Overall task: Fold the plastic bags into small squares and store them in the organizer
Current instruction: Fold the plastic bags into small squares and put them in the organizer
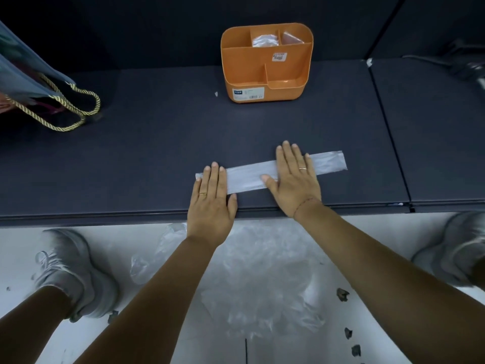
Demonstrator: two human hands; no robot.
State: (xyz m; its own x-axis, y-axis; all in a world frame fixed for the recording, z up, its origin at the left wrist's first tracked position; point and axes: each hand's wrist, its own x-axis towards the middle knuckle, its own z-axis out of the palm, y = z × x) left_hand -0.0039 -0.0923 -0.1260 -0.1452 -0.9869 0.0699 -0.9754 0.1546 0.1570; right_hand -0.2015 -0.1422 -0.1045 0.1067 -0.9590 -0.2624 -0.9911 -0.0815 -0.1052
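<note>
Plastic bag (252,176) folded into a long flat strip at near edge of table (157,153). Left hand (211,198) pressing flat, fingers straight, on its left end; right hand (295,177) likewise right of middle. Orange organizer (262,82) farther back.

One long, flat strip of folded translucent plastic bag (249,177) lies mid-frame on the dark surface (157,153). One orange plastic organizer (244,72) stands at upper centre, with two folded clear bags (265,40) (292,38) in it, one per rear compartment. Two hands show, the left hand (211,203) and the right hand (295,179), with one ring each. Two grey sneakers (76,271) (456,248) sit at the lower left and at the right edge. One blue-grey tote (23,72) with two gold rope handles (78,111) is at upper left. The loose clear bags (262,279) heaped at lower centre cannot be counted.
</note>
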